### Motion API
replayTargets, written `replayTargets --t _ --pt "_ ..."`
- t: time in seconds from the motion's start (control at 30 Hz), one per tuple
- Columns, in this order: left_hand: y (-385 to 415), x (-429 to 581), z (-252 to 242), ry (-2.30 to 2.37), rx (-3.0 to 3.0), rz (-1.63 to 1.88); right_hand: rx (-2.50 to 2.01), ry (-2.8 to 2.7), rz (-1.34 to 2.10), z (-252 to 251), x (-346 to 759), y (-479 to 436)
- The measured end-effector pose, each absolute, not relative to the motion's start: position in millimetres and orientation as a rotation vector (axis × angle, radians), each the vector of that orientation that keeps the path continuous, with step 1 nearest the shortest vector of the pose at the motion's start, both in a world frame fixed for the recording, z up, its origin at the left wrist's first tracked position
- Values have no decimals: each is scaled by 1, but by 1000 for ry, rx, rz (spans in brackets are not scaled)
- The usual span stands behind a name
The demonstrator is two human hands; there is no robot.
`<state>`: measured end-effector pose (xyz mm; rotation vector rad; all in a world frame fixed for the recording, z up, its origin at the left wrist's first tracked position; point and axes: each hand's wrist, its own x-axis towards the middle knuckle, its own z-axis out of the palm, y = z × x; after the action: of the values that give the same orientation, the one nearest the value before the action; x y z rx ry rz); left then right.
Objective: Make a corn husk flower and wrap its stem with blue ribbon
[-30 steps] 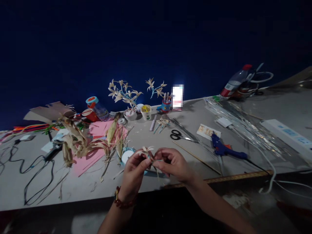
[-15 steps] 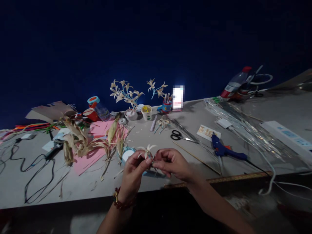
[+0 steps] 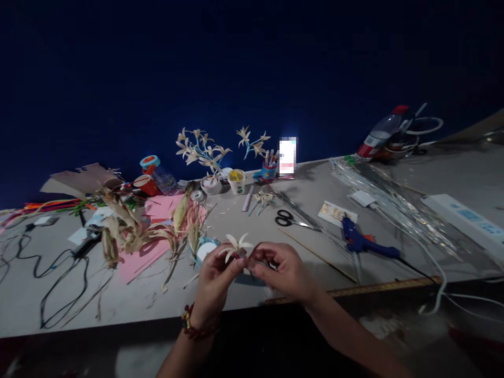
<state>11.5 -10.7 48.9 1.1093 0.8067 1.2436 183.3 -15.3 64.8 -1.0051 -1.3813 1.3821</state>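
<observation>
Near the table's front edge, my left hand (image 3: pixel 218 275) pinches a pale, narrow-petalled artificial flower (image 3: pixel 237 247) just below its petals. My right hand (image 3: pixel 283 270) meets it from the right, thumb and fingers closed at the flower's stem; fingers cover most of that stem. Behind my left hand a white disc with a light-blue rim (image 3: pixel 207 249) is partly hidden. Finished-looking flower branches (image 3: pixel 200 149) rise at the back, and several small flowers with blue stems (image 3: pixel 263 200) lie on the table.
Scissors (image 3: pixel 293 220), a thin stick (image 3: pixel 318 254) and a blue glue gun (image 3: pixel 364 241) lie to the right, with silvery wires (image 3: pixel 397 205) beyond. Dried husks (image 3: pixel 129 228) cover pink paper (image 3: pixel 136 262) on the left. A bottle (image 3: pixel 381 131) leans at the back right.
The flower has tilted slightly and its petals now face more toward me. My right fingers have shifted a little at its stem. Both hands stay in about the same place.
</observation>
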Motion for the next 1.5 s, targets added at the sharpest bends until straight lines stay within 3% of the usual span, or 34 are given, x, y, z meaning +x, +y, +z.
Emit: replayTargets --t 0.13,0.3,0.67,0.9,1.13,1.5 --pt "-11 13 54 752 1081 1212 -844 -1204 1729 65 184 -10" --pt "-8 15 60 696 978 1196 -771 -1088 1846 64 182 -7" --pt "-11 17 49 753 962 1258 -945 -1361 1360 60 179 -17" --pt "-10 17 59 724 975 1239 -852 -1175 1619 63 179 -13" --pt "-11 17 60 771 930 1245 -843 -1108 1651 61 177 -11" --pt "-10 20 47 841 1008 1343 -1002 -1379 1198 68 176 -17"
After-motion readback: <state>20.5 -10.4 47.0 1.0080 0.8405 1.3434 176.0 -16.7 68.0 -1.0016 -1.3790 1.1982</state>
